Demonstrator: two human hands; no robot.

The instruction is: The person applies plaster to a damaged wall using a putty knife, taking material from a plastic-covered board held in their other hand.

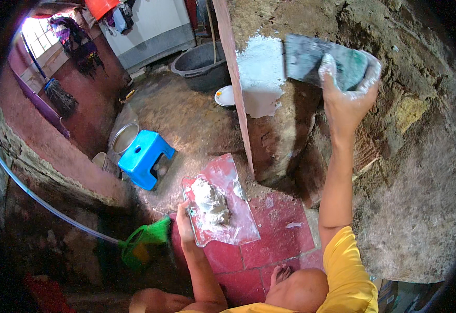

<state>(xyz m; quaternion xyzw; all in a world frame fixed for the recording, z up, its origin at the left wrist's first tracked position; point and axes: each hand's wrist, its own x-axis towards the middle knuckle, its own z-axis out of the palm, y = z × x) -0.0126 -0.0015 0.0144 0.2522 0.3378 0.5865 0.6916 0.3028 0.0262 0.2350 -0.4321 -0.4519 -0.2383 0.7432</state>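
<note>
My right hand [350, 86], smeared with white, grips a flat grey-green slab-like tool [308, 56] at the rough brown wall at upper right, just beside a patch of white paste [259, 60]. Low in the middle, my left hand [185, 219] holds the left side of a pale red board [243, 224], its surface streaked white. A lumpy heap of white paste [209, 206] sits on that board.
A blue plastic stool [139, 156], metal pan [123, 137], dark tub [194, 68] and white dish [223, 96] are on the worn floor. A broom [61, 96] leans at left. A hose [45, 203] runs toward a green plastic item [149, 232] at lower left.
</note>
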